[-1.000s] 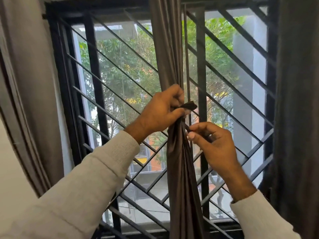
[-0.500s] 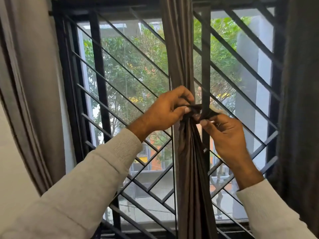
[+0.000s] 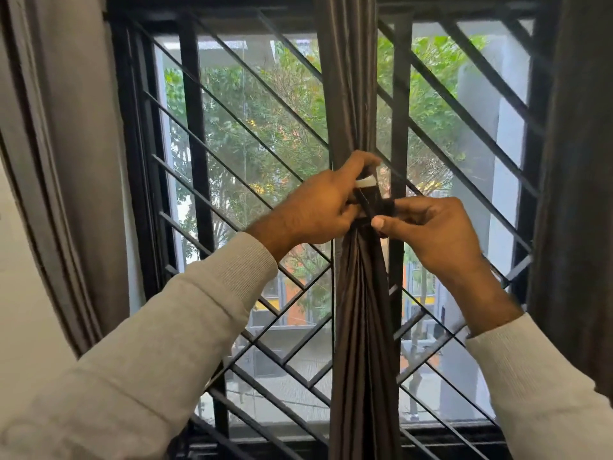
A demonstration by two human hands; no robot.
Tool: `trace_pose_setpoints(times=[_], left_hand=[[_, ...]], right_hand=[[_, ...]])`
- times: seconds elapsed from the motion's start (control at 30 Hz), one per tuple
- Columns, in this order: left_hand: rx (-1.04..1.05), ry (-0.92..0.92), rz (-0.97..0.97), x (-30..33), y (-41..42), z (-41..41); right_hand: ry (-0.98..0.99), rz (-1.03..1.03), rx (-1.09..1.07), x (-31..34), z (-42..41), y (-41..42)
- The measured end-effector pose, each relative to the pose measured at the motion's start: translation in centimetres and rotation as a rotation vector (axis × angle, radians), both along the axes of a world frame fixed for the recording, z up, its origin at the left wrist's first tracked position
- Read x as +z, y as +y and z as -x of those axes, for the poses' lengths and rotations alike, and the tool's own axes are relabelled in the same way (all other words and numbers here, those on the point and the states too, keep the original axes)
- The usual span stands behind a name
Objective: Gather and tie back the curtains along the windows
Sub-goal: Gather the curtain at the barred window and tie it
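Both hands now meet at the gathered curtain, where a second ago the right hand sat lower, below the left

Nearest are two pale grey sleeves point(image 3: 185, 330), reaching up from the lower corners. At mid-height the left hand point(image 3: 318, 207) curls round the left side of the bunched dark brown curtain point(image 3: 361, 327), its fingers pinching a dark tie strap point(image 3: 374, 205) with a small white tab at its end. Right hand point(image 3: 434, 234) comes in from the other side, thumb and fingers pinching the same strap, so the tie sits between the two hands, touching both. This curtain hangs as a narrow vertical column in the middle, squeezed tightest at the hands. Other curtains hang at the far left and far right edges. Behind stands a black window grille point(image 3: 232, 134) of diagonal bars; beyond the glass, green trees and buildings
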State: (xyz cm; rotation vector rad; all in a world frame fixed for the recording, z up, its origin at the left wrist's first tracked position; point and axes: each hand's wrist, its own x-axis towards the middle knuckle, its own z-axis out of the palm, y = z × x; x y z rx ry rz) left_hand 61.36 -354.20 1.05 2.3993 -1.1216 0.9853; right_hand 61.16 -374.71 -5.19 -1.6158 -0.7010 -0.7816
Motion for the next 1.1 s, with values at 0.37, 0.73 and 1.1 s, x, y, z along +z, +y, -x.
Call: trace_pose_setpoints(times=[0.37,0.73,1.1], left_hand=[[-0.112,-0.34,0.294,-5.2,-0.2,-1.0],[-0.075,-0.444,0.109,-4.2,0.2,-2.3],[-0.302,0.525,0.172,0.8,1.0,-0.8]], right_hand=[[0.058,-0.157,0.008,0.6,-1.5,0.9],[-0.088,0.059,0.003,2.0,-1.4,-0.4],[-0.034,0.033,0.026,4.1,-2.2,-0.4]])
